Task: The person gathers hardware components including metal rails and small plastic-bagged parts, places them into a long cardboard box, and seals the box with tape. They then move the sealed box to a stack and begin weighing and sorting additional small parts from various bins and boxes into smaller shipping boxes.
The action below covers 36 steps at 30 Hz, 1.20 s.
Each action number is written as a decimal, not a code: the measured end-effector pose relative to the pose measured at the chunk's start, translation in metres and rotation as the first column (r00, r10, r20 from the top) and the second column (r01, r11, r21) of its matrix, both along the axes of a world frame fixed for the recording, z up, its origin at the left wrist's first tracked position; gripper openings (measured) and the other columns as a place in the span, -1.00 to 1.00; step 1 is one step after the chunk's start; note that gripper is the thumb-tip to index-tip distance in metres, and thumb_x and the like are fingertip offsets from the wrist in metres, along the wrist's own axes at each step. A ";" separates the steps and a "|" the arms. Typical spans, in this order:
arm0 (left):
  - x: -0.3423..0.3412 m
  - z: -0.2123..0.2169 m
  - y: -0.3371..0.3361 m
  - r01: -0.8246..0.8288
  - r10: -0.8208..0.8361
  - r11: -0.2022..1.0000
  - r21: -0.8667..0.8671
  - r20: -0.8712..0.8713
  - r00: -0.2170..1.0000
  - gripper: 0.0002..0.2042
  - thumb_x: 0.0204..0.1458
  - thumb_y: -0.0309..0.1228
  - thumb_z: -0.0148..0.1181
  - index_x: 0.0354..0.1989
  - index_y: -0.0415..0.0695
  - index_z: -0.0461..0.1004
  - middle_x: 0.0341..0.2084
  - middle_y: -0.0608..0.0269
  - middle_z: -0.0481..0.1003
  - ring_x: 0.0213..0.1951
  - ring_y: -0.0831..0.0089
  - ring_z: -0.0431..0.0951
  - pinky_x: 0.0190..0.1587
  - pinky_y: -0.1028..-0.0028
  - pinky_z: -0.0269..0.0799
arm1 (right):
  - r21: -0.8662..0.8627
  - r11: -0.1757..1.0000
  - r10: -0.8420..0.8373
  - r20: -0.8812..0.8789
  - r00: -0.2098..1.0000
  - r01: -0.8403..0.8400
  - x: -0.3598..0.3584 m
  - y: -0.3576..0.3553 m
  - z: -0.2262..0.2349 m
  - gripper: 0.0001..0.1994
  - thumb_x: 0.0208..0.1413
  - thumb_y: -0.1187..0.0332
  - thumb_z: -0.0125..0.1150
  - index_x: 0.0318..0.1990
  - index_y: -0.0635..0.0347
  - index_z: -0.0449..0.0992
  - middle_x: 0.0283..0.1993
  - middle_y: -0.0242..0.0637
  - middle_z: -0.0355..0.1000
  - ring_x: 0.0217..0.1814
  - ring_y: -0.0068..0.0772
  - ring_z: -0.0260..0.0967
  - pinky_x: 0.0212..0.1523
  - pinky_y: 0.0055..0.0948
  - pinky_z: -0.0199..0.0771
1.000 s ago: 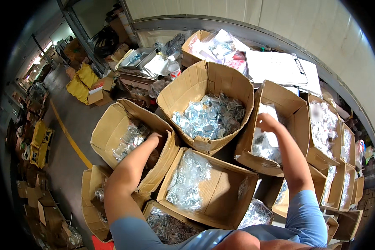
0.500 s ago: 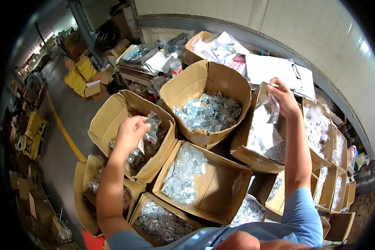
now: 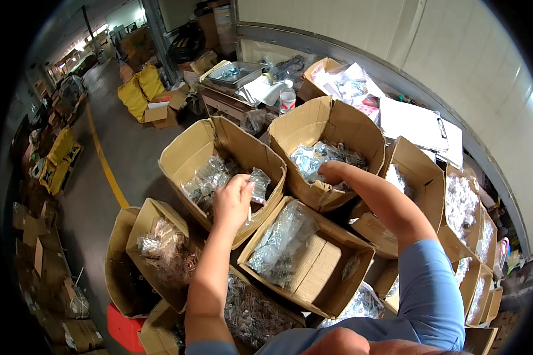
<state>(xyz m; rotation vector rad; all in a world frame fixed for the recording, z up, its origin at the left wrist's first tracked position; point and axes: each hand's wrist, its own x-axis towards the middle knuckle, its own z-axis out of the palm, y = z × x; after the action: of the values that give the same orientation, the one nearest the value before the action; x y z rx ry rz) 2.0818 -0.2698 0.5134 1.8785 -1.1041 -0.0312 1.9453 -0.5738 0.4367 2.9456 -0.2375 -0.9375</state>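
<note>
My left hand is closed on a small clear plastic bag, held over a tall open carton. Inside that carton lie more clear bags of small metal parts. My right hand reaches down into the middle carton, among small bags of bluish metal parts. Its fingers are hidden by the hand itself and the bags, so I cannot see what they touch.
A shallow carton with clear bags stands nearest my body. More cartons of bagged parts line the right. Behind are a water bottle, a metal tray and a clipboard. A yellow floor line runs along the left.
My right hand has left the right-hand carton, where it held clear plastic, and dipped into the middle one. My left hand still holds its bag. The whole view has shifted.
</note>
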 end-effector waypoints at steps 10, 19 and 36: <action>-0.001 -0.010 -0.010 0.014 -0.001 0.988 -0.156 0.085 0.996 -0.82 0.04 -0.37 0.10 -0.21 -0.15 0.46 -0.45 0.05 0.52 -0.39 0.13 0.53 -0.32 0.28 0.41 | 0.740 0.669 -0.733 0.643 -0.221 -0.067 -0.133 0.053 0.116 -0.72 0.10 0.28 0.19 -0.52 0.24 0.31 -0.68 -0.53 0.13 -0.63 -0.73 -0.05 -0.66 -0.58 -0.03; 0.025 -0.023 0.016 0.180 -0.099 0.898 -0.402 0.213 0.972 -0.72 0.21 -0.48 -0.17 0.04 -0.32 0.30 -0.07 0.04 0.41 -0.15 0.30 0.46 -0.10 0.40 0.38 | 0.879 0.476 -0.556 0.283 -0.782 -0.020 -0.527 0.230 0.112 -0.74 0.22 0.15 -0.01 -0.32 0.14 0.46 -0.46 -0.56 0.35 -0.49 -0.73 0.19 -0.48 -0.63 0.20; -0.612 0.004 0.028 0.956 -0.964 0.205 -0.211 -0.210 0.160 -0.83 0.14 -0.44 0.00 -0.19 -0.23 0.47 -0.39 0.27 0.47 -0.40 0.57 0.47 -0.40 0.61 0.42 | 0.907 -0.395 -0.278 0.034 -0.960 0.147 -0.918 0.398 -0.032 -0.46 0.04 -0.03 0.08 -0.12 0.39 0.44 -0.18 -0.02 0.45 -0.17 -0.10 0.43 -0.13 -0.26 0.42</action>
<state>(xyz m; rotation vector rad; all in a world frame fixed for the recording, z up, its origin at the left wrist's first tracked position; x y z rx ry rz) 1.4698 -0.2419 0.5175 0.7264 -1.8888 -1.0247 1.0277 -0.1761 0.4043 -0.5714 2.0567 -1.1604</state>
